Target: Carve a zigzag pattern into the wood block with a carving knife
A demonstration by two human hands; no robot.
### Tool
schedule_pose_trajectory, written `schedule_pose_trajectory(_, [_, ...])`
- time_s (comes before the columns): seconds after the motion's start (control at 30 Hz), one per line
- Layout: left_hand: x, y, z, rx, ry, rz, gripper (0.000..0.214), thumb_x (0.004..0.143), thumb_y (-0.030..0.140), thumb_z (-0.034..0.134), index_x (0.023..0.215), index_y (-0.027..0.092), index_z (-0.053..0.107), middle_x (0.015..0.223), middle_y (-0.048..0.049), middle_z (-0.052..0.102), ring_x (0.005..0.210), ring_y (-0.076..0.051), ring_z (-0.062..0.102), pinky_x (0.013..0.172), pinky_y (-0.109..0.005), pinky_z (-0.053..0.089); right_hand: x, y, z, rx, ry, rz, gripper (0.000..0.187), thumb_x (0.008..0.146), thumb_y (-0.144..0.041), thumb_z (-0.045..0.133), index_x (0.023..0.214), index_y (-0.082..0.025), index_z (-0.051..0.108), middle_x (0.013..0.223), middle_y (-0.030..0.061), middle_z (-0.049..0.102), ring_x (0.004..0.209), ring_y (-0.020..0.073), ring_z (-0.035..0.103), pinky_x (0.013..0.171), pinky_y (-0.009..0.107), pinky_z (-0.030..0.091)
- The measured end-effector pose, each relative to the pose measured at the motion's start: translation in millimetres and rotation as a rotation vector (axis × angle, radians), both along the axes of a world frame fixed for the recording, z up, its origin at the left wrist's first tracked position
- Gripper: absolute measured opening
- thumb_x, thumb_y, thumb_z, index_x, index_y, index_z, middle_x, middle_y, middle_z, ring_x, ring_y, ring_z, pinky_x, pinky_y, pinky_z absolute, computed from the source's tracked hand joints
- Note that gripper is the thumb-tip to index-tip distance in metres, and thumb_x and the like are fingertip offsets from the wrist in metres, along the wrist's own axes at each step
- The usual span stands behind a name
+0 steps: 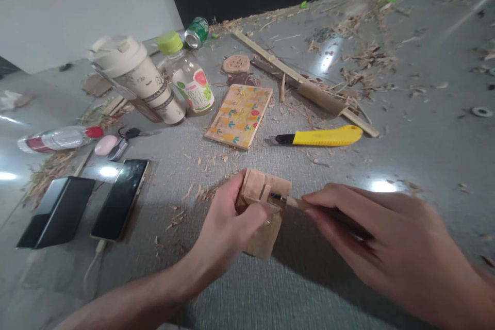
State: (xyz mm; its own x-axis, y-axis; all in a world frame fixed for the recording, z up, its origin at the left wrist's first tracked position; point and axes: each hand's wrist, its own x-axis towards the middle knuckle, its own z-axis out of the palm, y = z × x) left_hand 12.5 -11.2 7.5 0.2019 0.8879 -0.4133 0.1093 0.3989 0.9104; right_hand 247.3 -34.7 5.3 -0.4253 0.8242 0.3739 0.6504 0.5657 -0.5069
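A pale wooden block (266, 237) with cut steps in its top is gripped by my left hand (232, 221), the thumb pressed across its near face. My right hand (371, 237) is closed round a carving tool (296, 202) with a wooden handle and a dark metal tip. That tip touches the block beside a small raised piece. Part of the handle is hidden in my fingers. Just beyond the block lie a yellow utility knife (327, 136) and a small board (240, 116) painted with an orange and red pattern.
Tumbler (141, 80), drink bottle (192, 80) and green can (197, 32) stand at the back left. Phone (120, 200), dark folded device (56, 211), keys (133, 132) and a lying bottle (60, 138) are left. Wooden strips (266, 55) and shavings (367, 64) lie behind.
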Motion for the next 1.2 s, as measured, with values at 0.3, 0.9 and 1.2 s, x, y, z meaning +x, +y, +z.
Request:
schedule_pose_trajectory(0.3, [-2,-4,0.3,0.015,0.047,-0.015,0.015,0.086,0.032,0.072,0.095,0.021,0.071,0.085,0.0004,0.069,0.078,-0.017,0.059,0.067,-0.027,0.048,3,-4,0.8,0.044,-0.019,-0.014,0.024,0.123,-0.028,0.049,0.104,-0.028,0.063,0.065,-0.0072,0.069,0.044,0.0117,0.057,0.044,0.031,0.032])
schedule_pose_trajectory(0.9, [-8,5,3.3,0.080,0.150,-0.063,0.011,0.079,0.031,0.068,0.086,0.022,0.069,0.066,0.0054,0.051,0.062,-0.014,0.045,0.056,-0.026,0.034,6,-3,-1.1,0.014,-0.044,0.020,0.023,0.121,-0.025,0.050,0.105,-0.028,0.066,0.066,-0.0068,0.069,0.045,0.0128,0.059,0.045,0.033,0.032])
schedule_pose_trajectory(1.2, [-11,5,-1.2,0.132,0.171,-0.111,0.013,0.081,0.027,0.071,0.093,0.024,0.069,0.060,0.0074,0.051,0.056,-0.013,0.042,0.053,-0.026,0.029,7,-1,-1.3,0.012,-0.056,0.042,0.025,0.119,-0.022,0.051,0.102,-0.026,0.068,0.067,-0.0054,0.070,0.046,0.0129,0.060,0.047,0.033,0.034])
